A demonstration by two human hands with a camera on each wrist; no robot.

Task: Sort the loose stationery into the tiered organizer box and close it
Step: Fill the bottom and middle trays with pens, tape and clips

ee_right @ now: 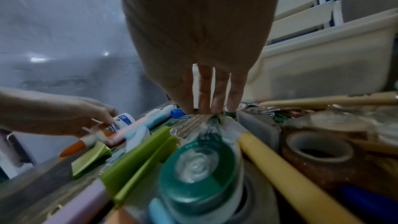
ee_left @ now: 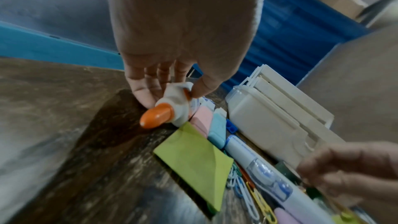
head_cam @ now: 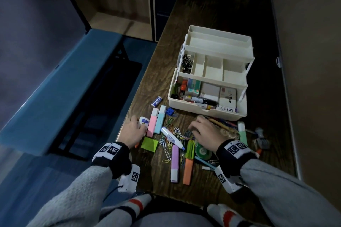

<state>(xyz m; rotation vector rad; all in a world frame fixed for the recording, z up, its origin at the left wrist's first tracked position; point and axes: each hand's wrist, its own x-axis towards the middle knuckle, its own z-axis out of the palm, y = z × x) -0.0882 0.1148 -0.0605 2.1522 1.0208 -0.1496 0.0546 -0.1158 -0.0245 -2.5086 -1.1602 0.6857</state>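
Note:
The cream tiered organizer box [head_cam: 208,110] stands open at mid-table, its trays fanned back. One upper compartment holds black binder clips [head_cam: 186,62]; the bottom tier holds boxes and markers. My left hand [head_cam: 137,125] pinches a white glue bottle with an orange cap [ee_left: 170,108] between thumb and fingers, at the table's left edge beside a pink highlighter [head_cam: 152,122]. My right hand [head_cam: 191,129] arches over a pile of coloured paper clips [head_cam: 173,134], and its straight fingertips [ee_right: 215,106] touch the table among them.
Loose on the dark wood table [head_cam: 203,188] lie a blue highlighter [head_cam: 160,119], correction-tape pen [head_cam: 172,137], green sticky notes [head_cam: 149,143], purple [head_cam: 175,162] and orange [head_cam: 188,170] highlighters, green tape dispenser [head_cam: 203,150], eraser [head_cam: 156,101] and pencils [head_cam: 221,122].

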